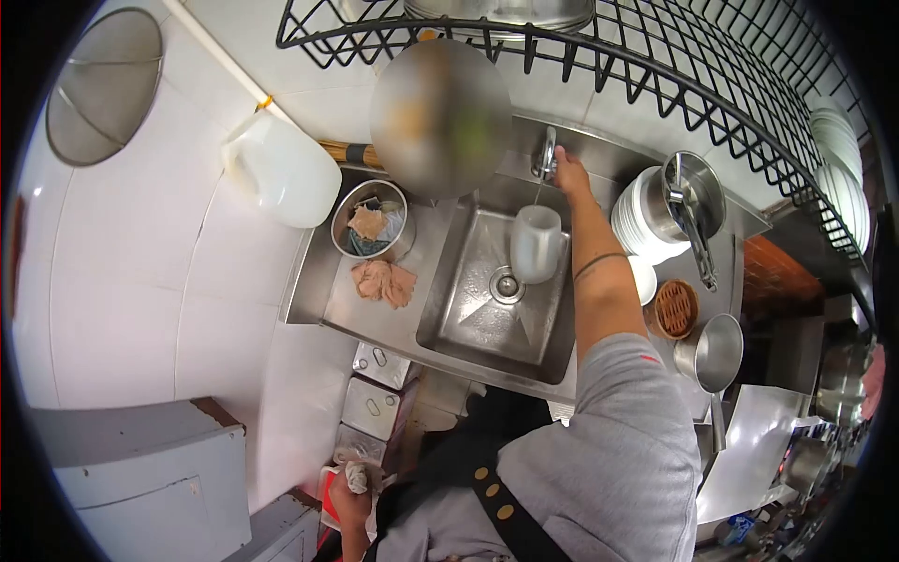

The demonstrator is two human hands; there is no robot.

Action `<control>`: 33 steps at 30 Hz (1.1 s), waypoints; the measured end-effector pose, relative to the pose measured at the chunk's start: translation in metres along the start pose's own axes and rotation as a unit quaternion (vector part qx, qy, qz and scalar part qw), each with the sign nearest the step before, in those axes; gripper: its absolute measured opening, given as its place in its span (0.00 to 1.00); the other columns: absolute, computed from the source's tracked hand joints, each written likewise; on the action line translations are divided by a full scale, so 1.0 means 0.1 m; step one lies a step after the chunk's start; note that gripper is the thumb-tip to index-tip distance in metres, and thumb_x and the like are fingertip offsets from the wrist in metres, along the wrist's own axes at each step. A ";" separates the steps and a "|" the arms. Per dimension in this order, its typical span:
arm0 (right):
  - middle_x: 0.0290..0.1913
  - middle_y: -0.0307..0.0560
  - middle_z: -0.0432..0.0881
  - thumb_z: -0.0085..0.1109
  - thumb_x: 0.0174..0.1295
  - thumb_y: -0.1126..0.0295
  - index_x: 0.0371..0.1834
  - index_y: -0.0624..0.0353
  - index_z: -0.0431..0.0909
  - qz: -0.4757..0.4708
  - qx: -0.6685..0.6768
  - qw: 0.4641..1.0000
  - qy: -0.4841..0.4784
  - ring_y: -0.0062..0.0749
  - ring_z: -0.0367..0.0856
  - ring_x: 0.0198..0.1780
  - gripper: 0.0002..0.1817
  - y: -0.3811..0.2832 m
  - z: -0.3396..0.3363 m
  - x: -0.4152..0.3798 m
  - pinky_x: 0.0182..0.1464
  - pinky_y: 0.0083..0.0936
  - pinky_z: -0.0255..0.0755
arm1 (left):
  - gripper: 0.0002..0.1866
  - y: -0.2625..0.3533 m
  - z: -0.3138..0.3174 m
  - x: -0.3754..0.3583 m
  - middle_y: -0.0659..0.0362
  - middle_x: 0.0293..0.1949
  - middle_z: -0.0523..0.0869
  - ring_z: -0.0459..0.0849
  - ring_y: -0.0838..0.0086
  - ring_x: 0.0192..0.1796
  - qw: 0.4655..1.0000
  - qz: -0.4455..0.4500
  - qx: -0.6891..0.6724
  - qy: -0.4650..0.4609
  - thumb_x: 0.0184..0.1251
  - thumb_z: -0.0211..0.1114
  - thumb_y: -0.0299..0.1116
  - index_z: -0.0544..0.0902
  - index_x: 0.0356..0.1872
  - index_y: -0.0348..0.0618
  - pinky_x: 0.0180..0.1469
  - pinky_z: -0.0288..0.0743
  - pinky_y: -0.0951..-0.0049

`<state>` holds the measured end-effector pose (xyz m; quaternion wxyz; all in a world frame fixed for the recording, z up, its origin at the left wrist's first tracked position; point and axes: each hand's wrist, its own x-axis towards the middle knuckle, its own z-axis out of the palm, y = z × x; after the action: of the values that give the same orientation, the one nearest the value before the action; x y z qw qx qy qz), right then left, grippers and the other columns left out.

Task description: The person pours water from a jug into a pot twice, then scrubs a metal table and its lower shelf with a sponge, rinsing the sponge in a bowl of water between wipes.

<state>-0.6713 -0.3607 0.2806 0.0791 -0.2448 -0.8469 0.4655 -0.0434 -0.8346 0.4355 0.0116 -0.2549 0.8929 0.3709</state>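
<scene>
My right hand (571, 176) reaches over the sink (451, 304) and is closed on the metal faucet (547, 155) at the back wall. Beneath the spout, a translucent white plastic jug (537, 244) sits in the basin near the drain, and a thin line of water seems to fall toward it. Low by my side, my left hand (350, 501) is closed around a crumpled pale cloth (357, 478); its fingers are partly hidden.
Left of the basin are a metal pot of rags (403, 234) and a pinkish cloth (384, 284). Stacked white plates (637, 220), a steel pot (707, 183), a bamboo steamer (676, 309) and a saucepan (716, 351) stand right. A black wire rack (655, 80) hangs overhead.
</scene>
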 end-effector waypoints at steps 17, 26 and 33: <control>0.62 0.64 0.82 0.68 0.64 0.57 0.65 0.60 0.75 -0.039 -0.012 0.996 0.074 0.58 0.81 0.64 0.29 0.54 -0.22 -1.39 0.66 0.44 0.72 | 0.07 0.05 -0.02 0.85 0.46 0.35 0.89 0.89 0.47 0.40 0.996 0.054 0.075 -0.001 0.59 0.70 0.29 0.86 0.39 0.41 0.45 0.82 0.58; 0.53 0.54 0.83 0.68 0.62 0.71 0.60 0.58 0.80 -0.419 0.283 0.829 -0.238 0.49 0.84 0.55 0.22 -1.58 0.48 -3.49 0.58 0.35 0.77 | 0.08 -0.06 -0.14 0.77 0.47 0.34 0.89 0.89 0.49 0.39 0.991 0.065 0.117 0.002 0.57 0.72 0.28 0.86 0.38 0.41 0.43 0.82 0.57; 0.76 0.68 0.64 0.71 0.59 0.56 0.81 0.70 0.52 -0.374 0.230 0.841 -0.316 0.59 0.63 0.78 0.52 -3.73 1.75 -3.60 0.79 0.39 0.60 | 0.06 -0.27 -0.14 0.42 0.47 0.34 0.89 0.90 0.53 0.38 0.992 0.062 0.050 0.094 0.60 0.72 0.27 0.86 0.38 0.39 0.43 0.82 0.61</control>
<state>-0.5500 -0.8343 0.5259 0.0297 0.2760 -0.7215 0.6343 -0.0650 -0.8792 0.4191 -0.0825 -0.2320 0.9216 0.3002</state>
